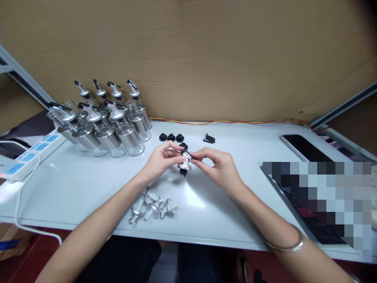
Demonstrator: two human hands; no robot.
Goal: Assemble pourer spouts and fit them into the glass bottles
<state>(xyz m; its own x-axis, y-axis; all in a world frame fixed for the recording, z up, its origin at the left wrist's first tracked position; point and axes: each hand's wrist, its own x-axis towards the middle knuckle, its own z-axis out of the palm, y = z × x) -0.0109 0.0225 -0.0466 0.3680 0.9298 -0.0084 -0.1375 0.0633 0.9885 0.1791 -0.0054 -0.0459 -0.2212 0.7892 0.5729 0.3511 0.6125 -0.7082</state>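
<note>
My left hand (160, 160) and my right hand (217, 167) meet above the middle of the white table (88, 188), both holding one silver pourer spout (185, 164) with a black stopper at its lower end. My right fingertips pinch a small black piece at the spout's top. Several loose silver spouts (151, 207) lie near the front edge, under my left forearm. Three black rubber stoppers (171, 137) sit in a row just behind my hands, and a fourth (183, 146) is close to my fingers. A small black clip part (209, 138) lies behind my right hand.
Several glass-and-steel dispenser bottles (108, 122) with spouts stand at the back left. A white power strip (28, 155) with cable lies at the far left. A phone (304, 147) and a blurred dark object (318, 204) are on the right. Cardboard (206, 55) walls the back.
</note>
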